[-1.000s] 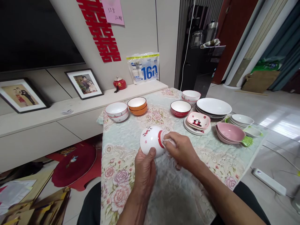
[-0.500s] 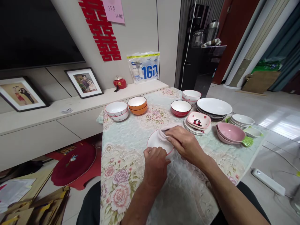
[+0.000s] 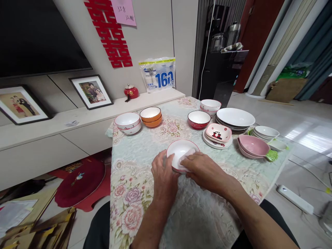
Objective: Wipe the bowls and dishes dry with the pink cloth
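A white bowl (image 3: pixel 178 148) with a thin red rim is tilted toward me over the middle of the table. My left hand (image 3: pixel 164 170) grips its left side, thumb over the rim and fingers around the outside. In my right hand (image 3: pixel 201 169) a pale cloth (image 3: pixel 187 157) is bunched and pressed against the inside of the bowl at its near right. The cloth is partly hidden under my fingers. Beyond the bowl stands a red bowl (image 3: pixel 199 119) with a white inside, and to its right lie small square cat dishes (image 3: pixel 218 132) on round plates.
Stacked white bowls (image 3: pixel 127 121) and orange bowls (image 3: pixel 150 117) stand at the far left of the flowered tablecloth (image 3: pixel 132 197). Along the right are large white plates (image 3: pixel 235 117), pink dishes (image 3: pixel 254 146) and small white bowls (image 3: pixel 266 131). A power strip (image 3: pixel 295 200) lies on the floor.
My left hand has shifted from the bowl's near edge to its left side. The bowl now tips toward me, and my right hand has brought the cloth down from the far rim into it.
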Demonstrator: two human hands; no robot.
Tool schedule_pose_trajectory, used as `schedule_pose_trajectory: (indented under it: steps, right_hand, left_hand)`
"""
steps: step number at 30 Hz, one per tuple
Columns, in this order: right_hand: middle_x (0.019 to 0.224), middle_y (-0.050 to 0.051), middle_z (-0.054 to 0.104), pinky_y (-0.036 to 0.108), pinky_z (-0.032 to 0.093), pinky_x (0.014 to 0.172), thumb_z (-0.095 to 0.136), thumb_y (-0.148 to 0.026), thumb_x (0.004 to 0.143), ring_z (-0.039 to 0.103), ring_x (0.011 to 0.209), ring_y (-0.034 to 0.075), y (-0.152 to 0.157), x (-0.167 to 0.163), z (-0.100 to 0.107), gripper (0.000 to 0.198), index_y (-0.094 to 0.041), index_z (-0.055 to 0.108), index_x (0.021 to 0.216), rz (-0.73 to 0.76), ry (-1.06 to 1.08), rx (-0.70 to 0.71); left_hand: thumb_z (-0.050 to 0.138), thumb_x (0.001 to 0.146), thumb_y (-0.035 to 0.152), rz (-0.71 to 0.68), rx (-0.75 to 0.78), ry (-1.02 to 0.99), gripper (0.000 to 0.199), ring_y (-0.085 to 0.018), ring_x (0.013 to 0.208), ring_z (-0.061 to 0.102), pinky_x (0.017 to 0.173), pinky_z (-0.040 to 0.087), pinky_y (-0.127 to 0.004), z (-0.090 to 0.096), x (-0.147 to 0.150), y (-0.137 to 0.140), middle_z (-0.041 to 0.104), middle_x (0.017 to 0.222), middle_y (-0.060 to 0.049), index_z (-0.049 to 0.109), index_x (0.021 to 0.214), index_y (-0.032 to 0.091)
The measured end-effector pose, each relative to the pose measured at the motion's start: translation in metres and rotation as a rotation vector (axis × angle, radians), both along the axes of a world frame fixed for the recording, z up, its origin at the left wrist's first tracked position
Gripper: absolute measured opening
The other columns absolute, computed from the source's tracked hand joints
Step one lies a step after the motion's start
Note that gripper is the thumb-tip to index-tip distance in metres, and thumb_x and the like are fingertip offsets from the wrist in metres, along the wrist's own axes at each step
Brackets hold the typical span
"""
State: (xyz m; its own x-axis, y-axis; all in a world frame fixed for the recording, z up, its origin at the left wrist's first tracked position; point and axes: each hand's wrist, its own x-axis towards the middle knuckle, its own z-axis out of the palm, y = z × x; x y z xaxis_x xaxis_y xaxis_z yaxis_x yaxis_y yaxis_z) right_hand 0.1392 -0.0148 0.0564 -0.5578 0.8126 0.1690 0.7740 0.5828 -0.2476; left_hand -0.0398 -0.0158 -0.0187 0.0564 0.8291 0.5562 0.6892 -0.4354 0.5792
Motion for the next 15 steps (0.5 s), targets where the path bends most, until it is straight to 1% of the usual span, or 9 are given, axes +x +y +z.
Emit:
schedule_pose_trajectory:
  steps: [2,3,4,5,6,7,9,11,15]
  right_hand:
    - [0.087,0.007,0.074,0.030,0.042,0.068,0.068,-0.008,0.080,0.067,0.077,0.022,0.003,-0.002,0.000,0.013,-0.020,0.067,0.087,0.020,0.045,-0.017]
    - [0.088,0.006,0.075,0.029,0.039,0.064,0.068,-0.009,0.081,0.067,0.076,0.022,0.004,-0.003,0.000,0.012,-0.020,0.067,0.087,0.020,0.069,-0.025]
    - [0.088,0.006,0.075,0.028,0.038,0.063,0.068,-0.010,0.082,0.067,0.076,0.021,0.006,-0.003,0.002,0.011,-0.020,0.068,0.087,0.016,0.088,-0.035]
    - [0.087,0.005,0.075,0.027,0.036,0.062,0.067,-0.010,0.082,0.067,0.075,0.020,0.007,-0.004,0.003,0.010,-0.020,0.068,0.086,0.010,0.100,-0.054]
    - [0.085,0.004,0.075,0.026,0.035,0.061,0.066,-0.010,0.083,0.066,0.074,0.019,0.008,-0.004,0.005,0.010,-0.020,0.068,0.085,0.002,0.109,-0.080]
    - [0.082,0.003,0.074,0.025,0.035,0.061,0.065,-0.009,0.083,0.065,0.072,0.017,0.008,-0.005,0.006,0.011,-0.019,0.068,0.084,-0.004,0.117,-0.108]
    - [0.078,0.002,0.072,0.024,0.035,0.061,0.062,-0.006,0.083,0.063,0.069,0.015,0.007,-0.007,0.008,0.013,-0.019,0.067,0.080,-0.018,0.144,-0.156]
    - [0.079,0.001,0.071,0.023,0.036,0.062,0.061,-0.004,0.081,0.062,0.068,0.014,0.005,-0.010,0.008,0.015,-0.018,0.066,0.079,-0.023,0.197,-0.183]
    - [0.082,0.000,0.070,0.023,0.041,0.065,0.061,-0.005,0.081,0.063,0.071,0.014,-0.001,-0.017,0.006,0.014,-0.018,0.064,0.082,0.005,0.311,-0.230]
  left_hand:
    - [0.076,0.074,0.024,-0.008,-0.183,-0.312,0.064,-0.037,0.129,0.048,0.100,0.043,-0.055,0.003,0.001,-0.001,0.047,0.143,-0.020,0.053,0.133,0.021]
    - [0.075,0.075,0.028,-0.009,-0.292,-0.507,0.066,-0.035,0.123,0.054,0.096,0.047,-0.051,0.007,0.002,-0.002,0.047,0.143,-0.020,0.050,0.135,0.020]
    - [0.072,0.079,0.033,-0.040,-0.452,-0.705,0.061,-0.031,0.109,0.063,0.090,0.052,-0.047,0.011,0.004,-0.004,0.050,0.140,-0.019,0.050,0.135,0.020]
    - [0.068,0.084,0.039,-0.113,-0.621,-0.882,0.056,-0.027,0.099,0.067,0.085,0.054,-0.044,0.016,0.007,-0.006,0.055,0.136,-0.017,0.051,0.134,0.020]
    - [0.064,0.086,0.044,-0.167,-0.721,-1.052,0.052,-0.025,0.090,0.069,0.078,0.056,-0.041,0.021,0.010,-0.008,0.060,0.128,-0.016,0.053,0.130,0.018]
    - [0.062,0.088,0.047,-0.245,-0.810,-1.152,0.050,-0.024,0.086,0.070,0.074,0.056,-0.040,0.026,0.013,-0.011,0.064,0.121,-0.015,0.054,0.127,0.018]
    - [0.059,0.090,0.051,-0.315,-0.859,-1.223,0.048,-0.022,0.081,0.070,0.069,0.056,-0.037,0.033,0.018,-0.014,0.066,0.113,-0.011,0.053,0.125,0.019]
    - [0.064,0.088,0.051,-0.342,-0.879,-1.266,0.050,-0.021,0.080,0.071,0.070,0.056,-0.035,0.037,0.020,-0.016,0.067,0.110,-0.008,0.049,0.127,0.023]
    - [0.074,0.082,0.044,-0.274,-0.885,-1.420,0.060,-0.015,0.073,0.069,0.071,0.054,-0.030,0.037,0.021,-0.015,0.068,0.098,-0.001,0.040,0.129,0.028]
